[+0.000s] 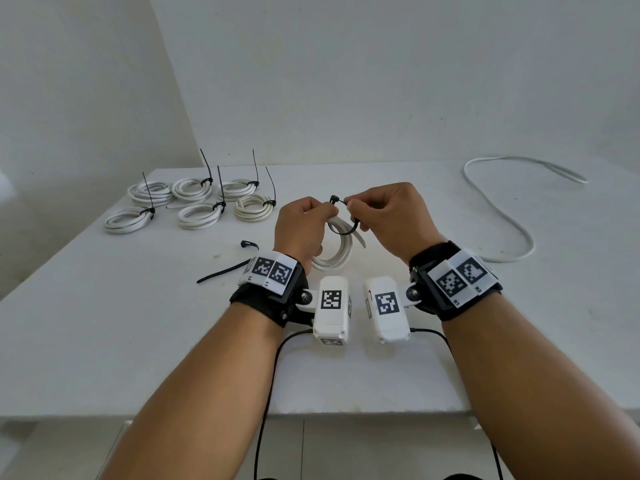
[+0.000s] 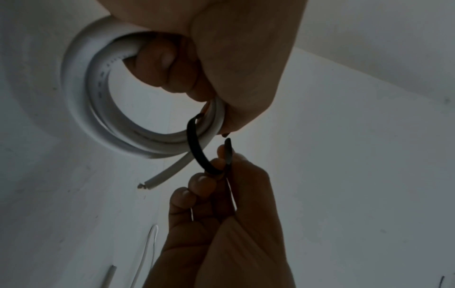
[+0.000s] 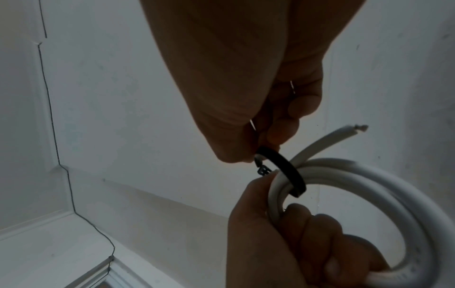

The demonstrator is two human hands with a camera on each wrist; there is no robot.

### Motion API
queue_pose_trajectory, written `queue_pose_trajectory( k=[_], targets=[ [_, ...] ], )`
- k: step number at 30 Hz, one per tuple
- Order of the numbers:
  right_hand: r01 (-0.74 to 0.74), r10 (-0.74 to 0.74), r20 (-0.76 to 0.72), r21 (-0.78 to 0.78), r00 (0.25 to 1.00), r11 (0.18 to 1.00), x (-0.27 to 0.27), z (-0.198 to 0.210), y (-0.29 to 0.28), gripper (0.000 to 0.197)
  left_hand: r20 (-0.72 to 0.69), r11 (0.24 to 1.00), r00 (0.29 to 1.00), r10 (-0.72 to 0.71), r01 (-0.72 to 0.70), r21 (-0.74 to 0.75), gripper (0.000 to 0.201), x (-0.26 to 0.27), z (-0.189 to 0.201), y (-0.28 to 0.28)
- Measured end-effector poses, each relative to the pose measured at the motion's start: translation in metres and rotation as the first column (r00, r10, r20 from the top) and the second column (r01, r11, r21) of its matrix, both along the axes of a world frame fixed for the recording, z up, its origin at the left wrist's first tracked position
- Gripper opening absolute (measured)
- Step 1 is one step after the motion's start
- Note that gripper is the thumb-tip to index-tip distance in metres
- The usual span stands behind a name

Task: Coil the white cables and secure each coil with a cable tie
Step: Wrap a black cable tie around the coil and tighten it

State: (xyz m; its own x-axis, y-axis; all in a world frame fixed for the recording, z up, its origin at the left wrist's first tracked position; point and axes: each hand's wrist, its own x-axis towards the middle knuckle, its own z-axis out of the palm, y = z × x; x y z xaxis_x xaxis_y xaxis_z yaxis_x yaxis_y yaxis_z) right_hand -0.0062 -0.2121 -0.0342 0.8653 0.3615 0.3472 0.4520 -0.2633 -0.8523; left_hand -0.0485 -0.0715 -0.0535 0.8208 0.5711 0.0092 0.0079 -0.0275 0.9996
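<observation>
Above the middle of a white tabletop (image 1: 104, 341), a person is working on a coil of white cable (image 1: 334, 252), the left hand (image 1: 301, 230) curling its fingers through and around the loops while the coil's cut end is sticking out toward the right. A loose white cable (image 1: 498, 209) is snaking along the tabletop's far right side. Six tied coils (image 1: 194, 206), each bound with a black tie whose tail is pointing up, are sitting in a cluster near the far left corner. The right hand (image 1: 388, 216) is pinching the tail of a black cable tie (image 1: 346, 230) that is looping around the held coil, its head (image 3: 263, 171) just beside the left thumb and not yet threaded. Two spare black cable ties (image 1: 225, 270) are lying on the tabletop left of the left wrist.
</observation>
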Motion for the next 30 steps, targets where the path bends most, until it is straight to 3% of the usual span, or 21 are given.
queue_pose_trajectory(
  k=[8,21,30],
  targets=[
    [0.023,-0.023,0.007,0.003,1.000,1.000,0.0009,0.0017,-0.0024,0.016,0.024,0.989,0.999,-0.033,0.029,0.145,0.023,-0.0017,-0.0017,-0.0046],
    [0.013,-0.013,0.022,-0.037,1.000,0.999,0.0013,0.0009,-0.0031,0.019,-0.004,0.998,1.000,-0.013,0.014,0.066,0.018,-0.0014,-0.0020,-0.0035],
    [0.040,-0.039,0.017,-0.060,0.999,0.997,0.0047,-0.0022,-0.0039,0.018,0.032,0.945,0.998,-0.056,0.043,0.324,0.009,-0.0039,-0.0015,-0.0037]
  ],
)
